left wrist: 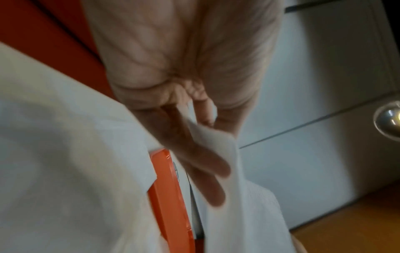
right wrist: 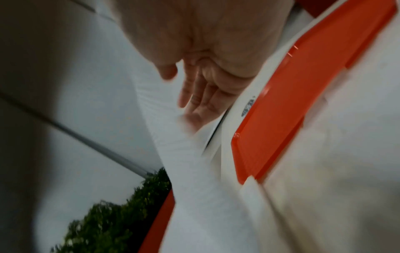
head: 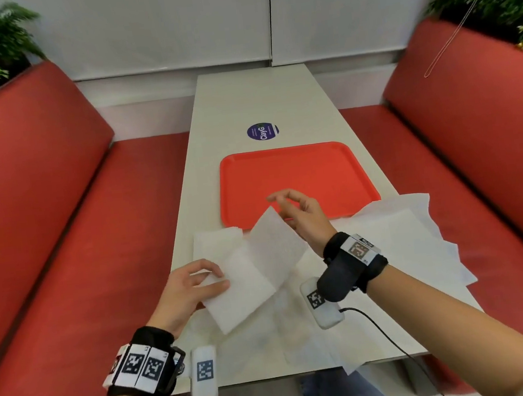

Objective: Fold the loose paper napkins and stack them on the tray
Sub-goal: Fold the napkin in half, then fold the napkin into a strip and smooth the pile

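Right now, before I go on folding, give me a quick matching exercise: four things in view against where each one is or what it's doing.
Things:
1. tray
2. left hand
3. right hand
4. loose napkins

States:
A. open, fingers spread above the tray's near edge
B. pinches the half-folded napkin
C. spread on the table, right of the hands
D. holds no napkins yet

Pairs: 1-D, 2-B, 3-A, 4-C
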Available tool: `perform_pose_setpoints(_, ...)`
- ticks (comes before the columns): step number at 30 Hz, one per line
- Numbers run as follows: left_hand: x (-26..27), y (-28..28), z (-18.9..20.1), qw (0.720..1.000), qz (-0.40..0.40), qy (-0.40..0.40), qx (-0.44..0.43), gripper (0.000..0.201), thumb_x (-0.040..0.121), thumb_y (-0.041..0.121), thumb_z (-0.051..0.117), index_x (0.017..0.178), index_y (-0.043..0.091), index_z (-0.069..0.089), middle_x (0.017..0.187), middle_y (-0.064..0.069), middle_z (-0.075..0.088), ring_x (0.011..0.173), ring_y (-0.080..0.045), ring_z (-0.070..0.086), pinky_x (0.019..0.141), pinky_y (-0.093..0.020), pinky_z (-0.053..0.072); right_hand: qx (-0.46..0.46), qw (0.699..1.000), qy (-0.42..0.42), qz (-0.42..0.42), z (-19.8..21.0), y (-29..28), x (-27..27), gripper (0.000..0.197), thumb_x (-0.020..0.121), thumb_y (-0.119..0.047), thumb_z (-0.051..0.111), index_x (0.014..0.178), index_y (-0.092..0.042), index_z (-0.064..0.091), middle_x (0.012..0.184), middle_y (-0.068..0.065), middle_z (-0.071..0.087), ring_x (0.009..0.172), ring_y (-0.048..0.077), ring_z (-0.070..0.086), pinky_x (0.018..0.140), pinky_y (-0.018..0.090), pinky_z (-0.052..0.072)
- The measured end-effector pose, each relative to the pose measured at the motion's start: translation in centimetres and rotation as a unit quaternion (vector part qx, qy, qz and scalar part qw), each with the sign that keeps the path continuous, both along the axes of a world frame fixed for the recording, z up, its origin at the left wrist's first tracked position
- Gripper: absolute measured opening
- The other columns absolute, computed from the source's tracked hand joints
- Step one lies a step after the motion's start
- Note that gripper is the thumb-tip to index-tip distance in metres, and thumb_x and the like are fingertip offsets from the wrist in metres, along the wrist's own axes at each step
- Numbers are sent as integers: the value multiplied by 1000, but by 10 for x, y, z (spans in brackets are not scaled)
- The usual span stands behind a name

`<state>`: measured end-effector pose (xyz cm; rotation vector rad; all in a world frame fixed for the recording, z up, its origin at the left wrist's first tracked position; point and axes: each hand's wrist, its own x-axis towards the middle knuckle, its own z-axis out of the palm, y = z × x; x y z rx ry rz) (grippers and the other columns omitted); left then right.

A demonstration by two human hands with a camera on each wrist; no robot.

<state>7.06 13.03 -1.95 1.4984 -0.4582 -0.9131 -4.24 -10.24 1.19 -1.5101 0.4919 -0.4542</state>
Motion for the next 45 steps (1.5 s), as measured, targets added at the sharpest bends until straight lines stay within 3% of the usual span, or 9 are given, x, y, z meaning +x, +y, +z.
perform_pose_setpoints(2, -2, 0, -7, 997, 70, 10, -25, 33, 55, 21, 88, 77, 8, 68, 93, -11, 72, 82, -22, 68, 58, -25, 53, 103, 994, 2, -23, 4, 3, 7, 40, 100, -49, 37, 114, -18, 59, 66, 6, 63, 52, 14, 54, 50, 23, 41)
perform_pose_setpoints(4, -3, -1, -13, 990, 129, 36, -50, 24, 68, 11, 83, 89, 7, 72, 102, -7, 72, 86, -18, 69, 61, -23, 53, 165, 986, -4, -21, 3, 4, 12, 48, 97, -59, 30, 123, -24, 51, 83, 7, 71, 69, 19, 65, 65, 32, 50)
perform_pose_setpoints(8, -3, -3, -25, 976, 195, 70, -67, 27, 84, -1, 66, 110, 6, 69, 109, -9, 72, 88, -15, 70, 62, -18, 55, 124, 991, 38, -15, -12, 12, 18, 34, 96, -51, 45, 123, -30, 43, 110, 7, 60, 88, 24, 61, 91, 43, 50)
perform_pose_setpoints(17, -19, -4, -60, 970, 230, 76, 12, 32, 82, -11, 66, 110, 4, 69, 124, -21, 60, 112, -28, 61, 65, -20, 58, -50, 983, 173, 37, -55, 15, 1, 32, 87, -30, 67, 116, -26, 55, 116, 0, 55, 114, 20, 56, 97, 42, 49)
perform_pose_setpoints(26, -21, 5, -54, 974, 220, 51, 28, 32, 83, -9, 67, 111, 6, 69, 126, -16, 59, 110, -26, 63, 72, -25, 60, -67, 982, 172, -36, -42, -27, -45, 24, 88, -26, 67, 111, -24, 61, 117, 3, 59, 103, 24, 63, 89, 41, 54)
perform_pose_setpoints(30, -32, 10, -41, 974, 172, -95, 116, 27, 83, 1, 71, 105, 15, 71, 122, -5, 59, 102, -14, 60, 81, -28, 54, -152, 964, 211, -61, -44, -50, -80, 17, 87, -27, 69, 103, -25, 66, 114, 0, 61, 98, 21, 64, 83, 31, 51)
perform_pose_setpoints(35, -47, -2, -20, 861, 90, -425, 265, 30, 82, 18, 73, 110, 27, 65, 131, -5, 35, 118, -25, 32, 95, -28, 30, -221, 894, 384, -68, -57, -71, -129, 35, 79, -32, 76, 111, -23, 65, 123, 5, 54, 118, 24, 51, 94, 33, 41)
perform_pose_setpoints(41, -58, -86, -32, 895, -90, -388, 199, 27, 88, 22, 65, 114, 14, 63, 116, -1, 50, 117, -22, 48, 96, -25, 38, -237, 824, 511, -54, -75, -66, -147, 77, 69, -41, 83, 134, -25, 46, 136, 10, 40, 128, 33, 34, 102, 43, 37)
perform_pose_setpoints(45, -76, -134, -48, 843, -195, -399, 302, 53, 90, 41, 59, 132, 10, 47, 131, -7, 45, 125, -26, 40, 102, -40, 39, -260, 822, 500, -83, -82, -63, -148, 94, 61, -39, 88, 139, -25, 37, 135, 8, 36, 127, 32, 35, 101, 45, 41)
